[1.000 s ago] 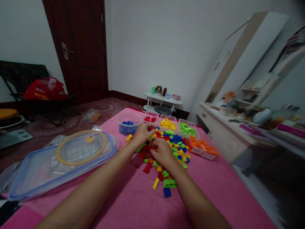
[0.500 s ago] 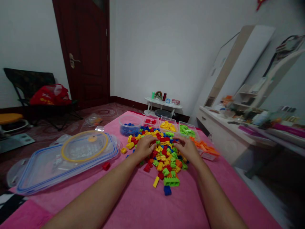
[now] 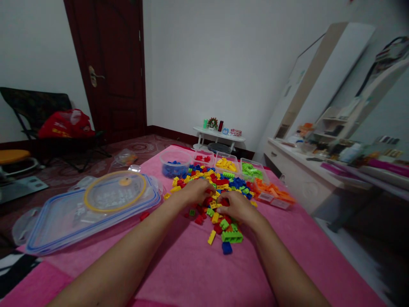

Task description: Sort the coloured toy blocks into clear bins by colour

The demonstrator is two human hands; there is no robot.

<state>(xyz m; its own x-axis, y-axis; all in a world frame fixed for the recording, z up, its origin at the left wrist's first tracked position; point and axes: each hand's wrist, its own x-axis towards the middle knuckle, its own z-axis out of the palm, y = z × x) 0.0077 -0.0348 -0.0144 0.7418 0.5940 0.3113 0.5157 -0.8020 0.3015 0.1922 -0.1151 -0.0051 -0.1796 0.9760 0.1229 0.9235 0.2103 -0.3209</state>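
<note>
A heap of loose toy building bricks [image 3: 212, 212] in red, yellow, green, blue and orange lies on the pink cloth [image 3: 191, 264]. At the heap's left side, my left hand [image 3: 198, 191] reaches in with bent, closed fingers; whatever they grip is hidden. My right hand [image 3: 237, 205] is lower and further right, its thumb and fingers closed around a brick that shows red between them. A long green brick [image 3: 232, 237], a blue brick [image 3: 226, 248] and a yellow brick [image 3: 211, 237] lie at the heap's near end.
Behind the heap stand a round tub of blue bricks [image 3: 175, 170] and clear boxes of red [image 3: 203, 158], yellow [image 3: 226, 165] and green bricks [image 3: 252, 170]. An orange-brick box [image 3: 275, 195] is at right. Clear lids [image 3: 92, 213] lie at left, with a dresser [image 3: 297, 168] beyond the right.
My right hand has moved left and nearer to me, towards my left hand, and its fingers have closed. My left hand has shifted slightly right, its fingers more bent. The view has tilted slightly.
</note>
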